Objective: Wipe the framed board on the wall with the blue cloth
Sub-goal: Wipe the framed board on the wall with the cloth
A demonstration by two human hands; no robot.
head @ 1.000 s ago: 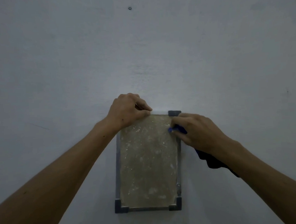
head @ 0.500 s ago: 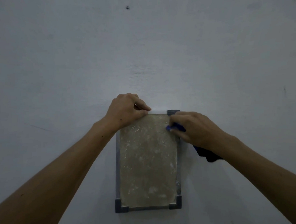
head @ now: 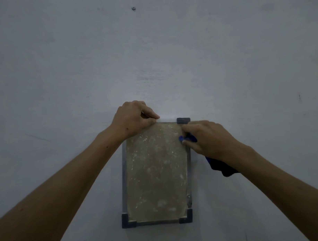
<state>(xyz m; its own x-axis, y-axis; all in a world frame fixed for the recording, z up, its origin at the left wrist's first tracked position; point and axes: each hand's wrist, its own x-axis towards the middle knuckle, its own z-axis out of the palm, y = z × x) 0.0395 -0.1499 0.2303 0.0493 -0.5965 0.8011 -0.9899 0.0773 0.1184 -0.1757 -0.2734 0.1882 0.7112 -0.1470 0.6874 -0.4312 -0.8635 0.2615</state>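
Head view: left hand (head: 134, 119) pinches framed board (head: 156, 174) top edge; right hand (head: 207, 138) grips blue cloth (head: 188, 138) at right edge.

Single head-worn wide-angle view, facing a wall (head: 152, 48) straight on. Close range, within arm's reach. No second view.

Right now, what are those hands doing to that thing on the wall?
A person is cleaning a framed board that hangs on the wall. The left hand grips the board's top left corner. The right hand holds a blue cloth against the board's top right part, by the frame. The board looks speckled and dirty nearly all over, so the wiping looks barely begun.
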